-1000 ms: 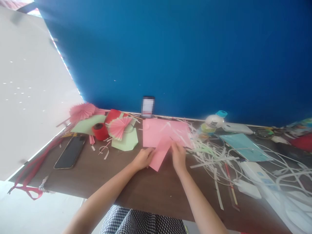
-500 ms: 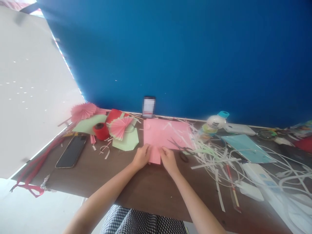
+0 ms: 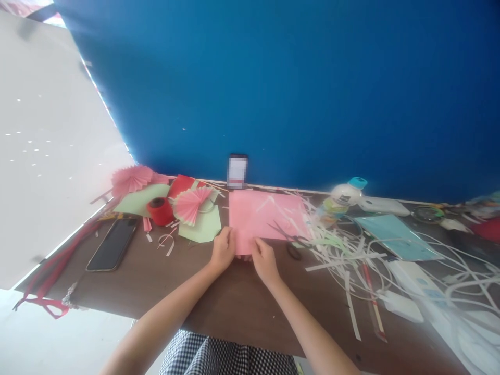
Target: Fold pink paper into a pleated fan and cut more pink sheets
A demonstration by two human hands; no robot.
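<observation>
Head view: your left hand (image 3: 223, 250) and right hand (image 3: 264, 259) pinch the pink paper (image 3: 243, 246), fingers closed on its near edge. You seem mid-fold; the crease next calls for even, aligned pressure.

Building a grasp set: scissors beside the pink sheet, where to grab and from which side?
Take the scissors by the dark handle loops, the end nearest the person, coming from the near side, right of the right hand. The blades point away and left over the pink sheet, and white paper strips crowd the right, so the near side looks freest.
</observation>
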